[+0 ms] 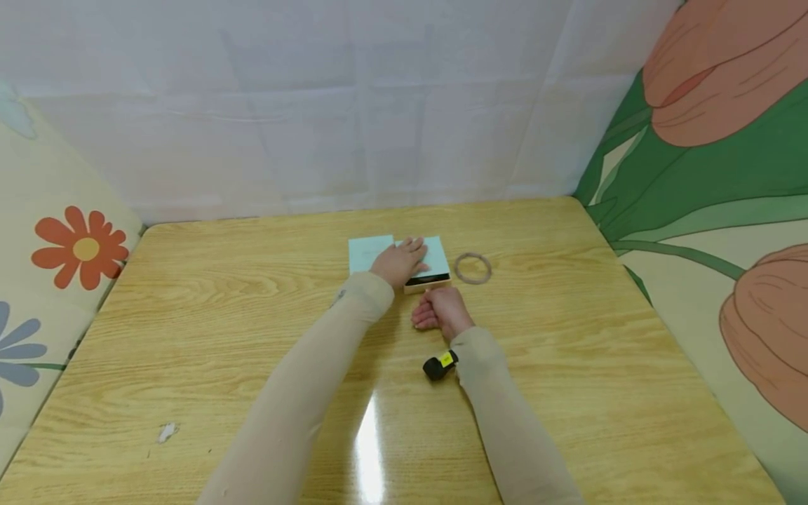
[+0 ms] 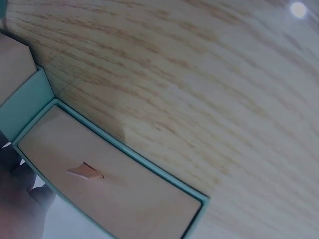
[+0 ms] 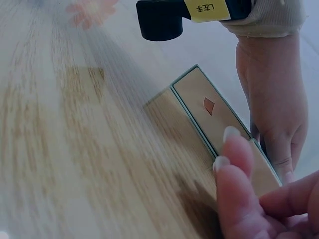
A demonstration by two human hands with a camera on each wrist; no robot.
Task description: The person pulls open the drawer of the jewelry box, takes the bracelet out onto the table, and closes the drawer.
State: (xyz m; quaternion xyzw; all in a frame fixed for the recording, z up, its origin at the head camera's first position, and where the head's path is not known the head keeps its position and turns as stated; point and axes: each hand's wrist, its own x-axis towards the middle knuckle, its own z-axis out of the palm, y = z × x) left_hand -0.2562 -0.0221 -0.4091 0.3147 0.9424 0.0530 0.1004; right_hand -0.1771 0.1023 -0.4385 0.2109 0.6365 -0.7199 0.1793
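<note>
Head: left hand (image 1: 399, 262) spreads atop box (image 1: 437, 251); right (image 1: 445, 311) curls at ajar drawer (image 1: 434, 284), grip unclear.

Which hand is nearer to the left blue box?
Left. The left hand overlaps the right edge of the left blue box in the head view; the right hand is in front of the neighbouring box.

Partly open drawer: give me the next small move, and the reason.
Probably the right hand should ease the drawer out further: its curled fingers are close to the drawer's front, the left hand rests on the box top, and only a narrow dark opening shows.
</note>
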